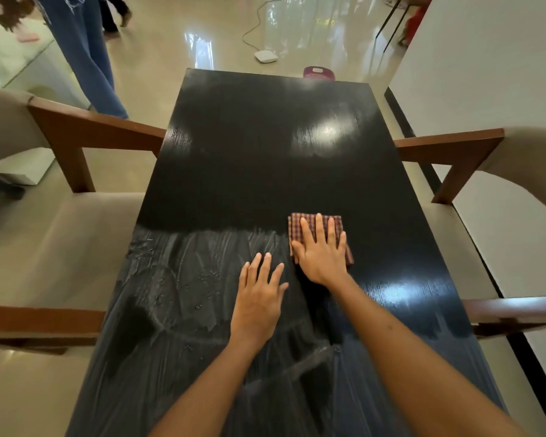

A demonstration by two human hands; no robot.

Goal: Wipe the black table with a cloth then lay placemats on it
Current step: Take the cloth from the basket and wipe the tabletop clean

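Note:
The long black table (252,146) stretches away from me. Its near half shows damp, streaky wipe marks, while the far half is dark and glossy. A folded red checked cloth (297,227) lies right of the table's middle. My right hand (322,250) presses flat on the cloth with straight, spread fingers. My left hand (259,298) rests flat on the wet surface just left of it, fingers straight, holding nothing. No placemats are in view.
Beige armchairs with brown wooden arms flank the table, one on the left (85,130) and one on the right (454,149). A person in blue trousers (89,58) stands at the far left. A white device with a cable (265,56) lies on the floor beyond the table.

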